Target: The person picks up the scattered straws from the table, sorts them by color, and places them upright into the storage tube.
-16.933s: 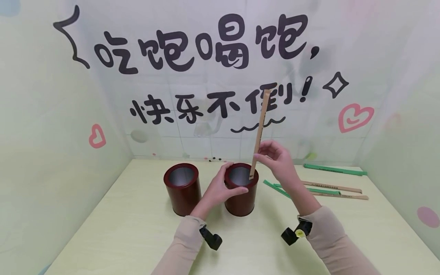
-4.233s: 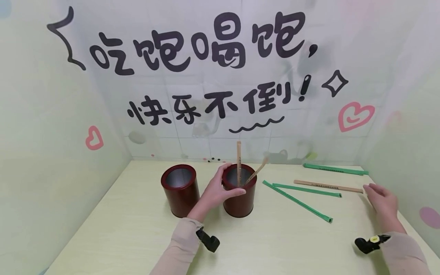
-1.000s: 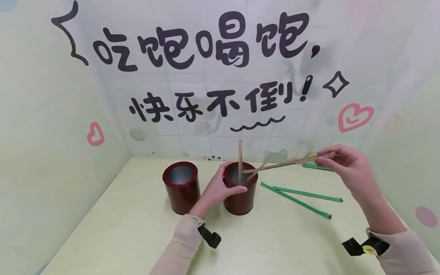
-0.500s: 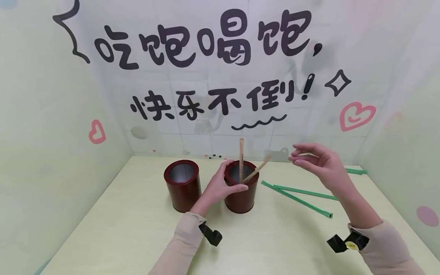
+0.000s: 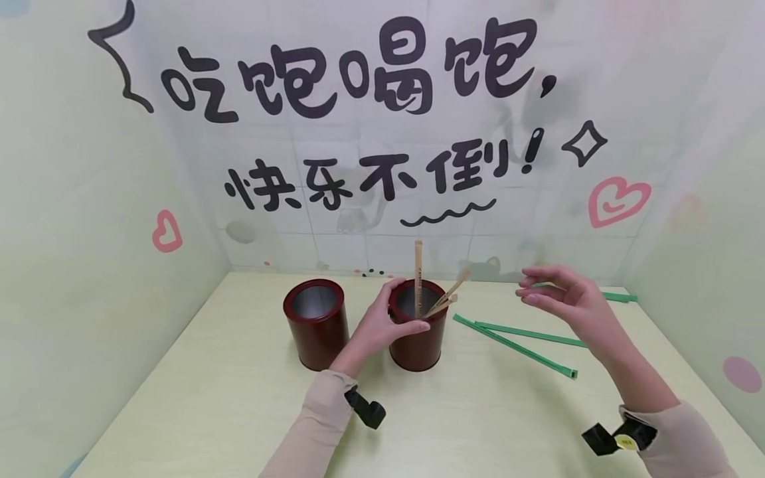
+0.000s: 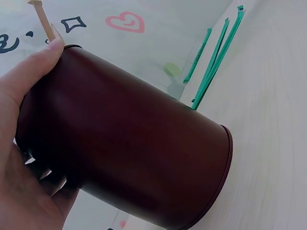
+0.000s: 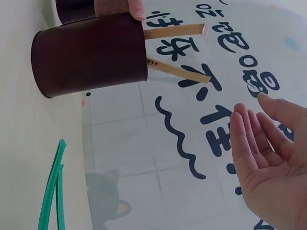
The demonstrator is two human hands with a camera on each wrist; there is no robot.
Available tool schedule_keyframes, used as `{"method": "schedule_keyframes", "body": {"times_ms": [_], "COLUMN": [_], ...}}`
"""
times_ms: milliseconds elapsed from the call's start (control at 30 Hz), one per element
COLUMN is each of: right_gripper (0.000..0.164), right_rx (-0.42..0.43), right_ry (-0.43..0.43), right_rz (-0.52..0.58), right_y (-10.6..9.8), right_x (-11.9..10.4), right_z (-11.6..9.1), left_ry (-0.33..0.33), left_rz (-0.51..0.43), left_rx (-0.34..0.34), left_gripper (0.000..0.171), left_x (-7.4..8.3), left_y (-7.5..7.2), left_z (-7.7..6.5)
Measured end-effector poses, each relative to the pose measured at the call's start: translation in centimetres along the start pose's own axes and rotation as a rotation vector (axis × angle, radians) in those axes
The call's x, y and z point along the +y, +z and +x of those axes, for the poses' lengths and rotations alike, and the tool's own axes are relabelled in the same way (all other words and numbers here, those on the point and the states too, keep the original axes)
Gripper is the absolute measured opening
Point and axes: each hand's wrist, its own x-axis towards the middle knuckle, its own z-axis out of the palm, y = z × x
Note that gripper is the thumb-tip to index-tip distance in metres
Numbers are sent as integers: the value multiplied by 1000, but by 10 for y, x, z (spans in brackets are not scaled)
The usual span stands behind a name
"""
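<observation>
Left hand (image 5: 381, 325) gripping dark-red can (image 5: 417, 348), brown straws (image 5: 418, 272) partly hidden inside, right hand (image 5: 564, 299) relaxed

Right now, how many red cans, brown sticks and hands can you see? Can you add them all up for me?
Dark red cans: 2
Brown sticks, all in one can: 3
Left hand and right hand: 2
Total: 7

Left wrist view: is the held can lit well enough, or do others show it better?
Left wrist: the held can is dim, nearly black by the fingers; right wrist: dark too, but its straws stand out; head: brightest, its red shows, soft shadows on the table.
</observation>
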Motion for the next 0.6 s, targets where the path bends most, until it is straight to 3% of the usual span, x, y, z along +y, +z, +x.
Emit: {"method": "schedule_keyframes", "body": {"times_ms": [333, 467, 600], "right_gripper": [37, 39, 40], "right_rx": [4, 18, 37], "right_ry": [9, 31, 44], "right_rz": [55, 38, 24], "right_y": [-11, -15, -21], "right_x": [7, 9, 11], "right_z": [-16, -23, -30], "left_ry": [40, 96, 184], "left_rz": [47, 101, 124], "left_rx": [25, 53, 84], "left_gripper": [107, 110, 102], "left_x": [1, 10, 27], "left_y": [0, -5, -16], "left_z": [-4, -9, -15]}}
